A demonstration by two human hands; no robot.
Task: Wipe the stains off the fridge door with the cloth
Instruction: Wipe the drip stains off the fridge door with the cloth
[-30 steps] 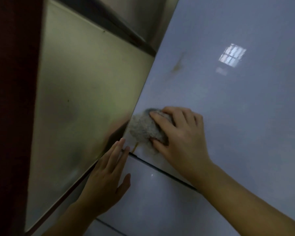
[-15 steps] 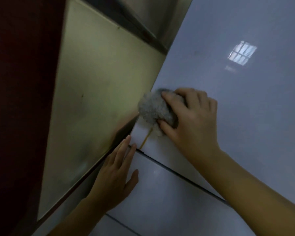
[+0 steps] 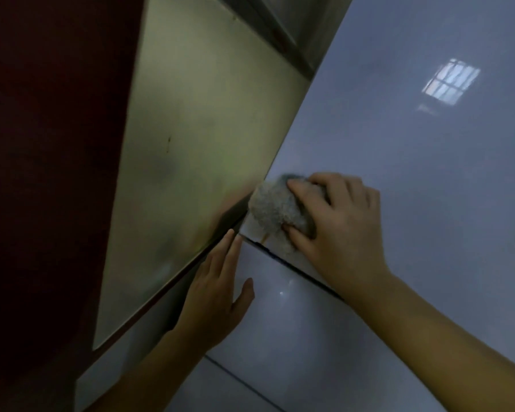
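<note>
We see the fridge door (image 3: 428,203) in a glossy pale blue-grey, crossed by a thin dark seam (image 3: 295,267) and carrying a white, barred window reflection (image 3: 451,82) towards its upper right. At the door's left edge we find the cloth (image 3: 272,206), a mottled fuzzy grey, with a short yellow-brown stain (image 3: 264,237) just below it. Left of the door we note a dull yellow-green panel (image 3: 197,144), then a deep dark-red surface (image 3: 42,144).

Right hand (image 3: 339,230): fingers and thumb curled round the cloth (image 3: 272,208), knuckles up, bare forearm extended from the lower right. Left hand (image 3: 214,295): fingers straight and together, thumb spread, laid flat against the fridge door (image 3: 428,179), bare forearm entering from the bottom edge.
</note>
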